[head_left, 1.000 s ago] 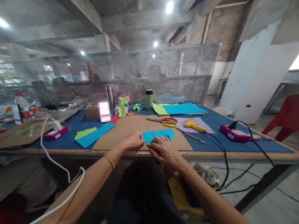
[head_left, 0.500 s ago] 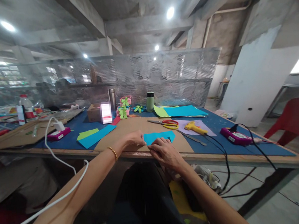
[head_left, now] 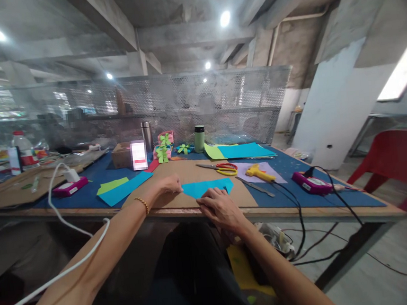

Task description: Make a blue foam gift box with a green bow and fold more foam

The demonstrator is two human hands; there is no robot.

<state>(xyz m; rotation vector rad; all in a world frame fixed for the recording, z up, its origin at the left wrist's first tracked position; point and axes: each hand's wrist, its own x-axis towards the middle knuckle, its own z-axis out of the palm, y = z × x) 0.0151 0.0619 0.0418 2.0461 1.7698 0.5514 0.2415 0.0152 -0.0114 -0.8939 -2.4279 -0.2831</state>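
Observation:
A piece of blue paper (head_left: 206,188) lies on the brown cardboard (head_left: 158,201) at the table's front edge, one corner folded up on the right. My left hand (head_left: 171,184) is closed in a pinch at the paper's left end. Bent over its near edge, my right hand (head_left: 220,208) has its fingers pressed together on the paper; the fingertips are partly hidden. Beyond the hands lie red-and-yellow-handled scissors (head_left: 222,169). A yellow glue gun (head_left: 260,172) rests on a lilac sheet, with grey tweezers (head_left: 256,187) in front.
Blue strips (head_left: 125,188) lie to the left, more blue sheets (head_left: 246,150) at the back. A green bottle (head_left: 199,138), a steel flask (head_left: 147,136) and green paper bows (head_left: 163,153) stand behind. Purple power strips (head_left: 309,183) sit on both sides; a white cable (head_left: 57,277) crosses my left forearm.
My left hand has moved left, away from my right hand, and more of the blue paper shows between them. The whole view has shifted slightly.

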